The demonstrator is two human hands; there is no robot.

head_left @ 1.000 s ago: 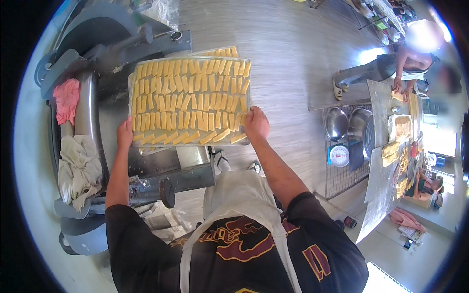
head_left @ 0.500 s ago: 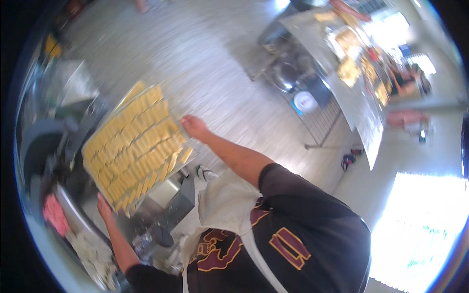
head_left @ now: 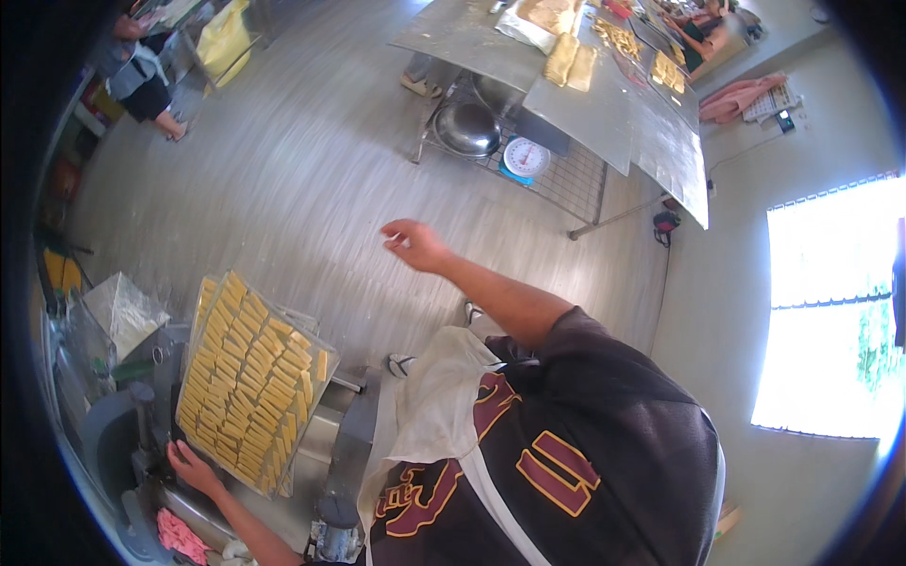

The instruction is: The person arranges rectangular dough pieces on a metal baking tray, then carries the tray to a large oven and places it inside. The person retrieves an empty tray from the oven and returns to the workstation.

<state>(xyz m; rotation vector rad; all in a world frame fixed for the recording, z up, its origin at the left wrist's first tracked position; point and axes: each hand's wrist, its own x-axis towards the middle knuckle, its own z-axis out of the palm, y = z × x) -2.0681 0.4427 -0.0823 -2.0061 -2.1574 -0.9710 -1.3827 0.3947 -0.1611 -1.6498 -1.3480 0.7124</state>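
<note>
A metal tray (head_left: 314, 407) lies at the lower left, covered with rows of yellow dough sticks (head_left: 243, 382). Edges of other trays show beneath it, so it seems to rest on a stack. My left hand (head_left: 194, 468) is at the tray's near left corner, fingers apart; whether they still touch the rim is hard to tell. Well to the right of the tray, my right hand (head_left: 418, 247) hangs over the floor, fingers loosely bent and apart, with nothing in it.
A metal worktable (head_left: 585, 118) with dough pieces stands far right; a wok (head_left: 467, 129) and a dial scale (head_left: 526, 158) sit on its lower rack. Grey machinery (head_left: 123, 429) and a pink cloth (head_left: 181, 536) are near left. Other people are at the back.
The tray has come down and nearer to me, onto the stack. My right hand has left its edge and moved right. My view has turned, showing more floor.
</note>
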